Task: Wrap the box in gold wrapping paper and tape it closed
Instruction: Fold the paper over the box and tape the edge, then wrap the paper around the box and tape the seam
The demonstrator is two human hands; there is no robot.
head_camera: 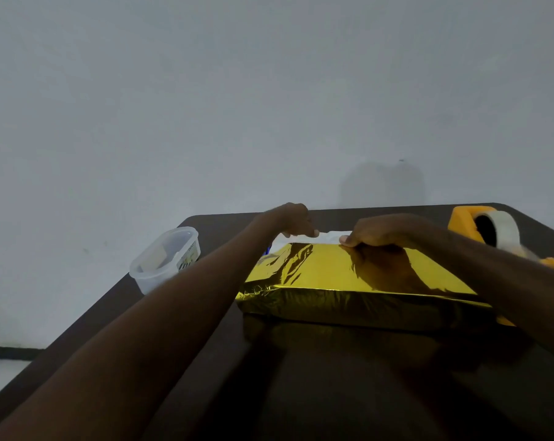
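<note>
Head view: gold sheet over the box, far seam not yet closed.

The flat rectangular box in shiny gold wrapping paper [348,275] lies mid-table; near side and top are covered, white shows along the far edge, so taping looks undone. The left hand [290,219] pinches the white edge at far left; the right hand [380,232] curls over the far paper edge, thumb pressing. The yellow tape dispenser [482,230] sits far right, the clear plastic tub [165,259] left; the dark table [333,393] lies bare nearer.
</note>
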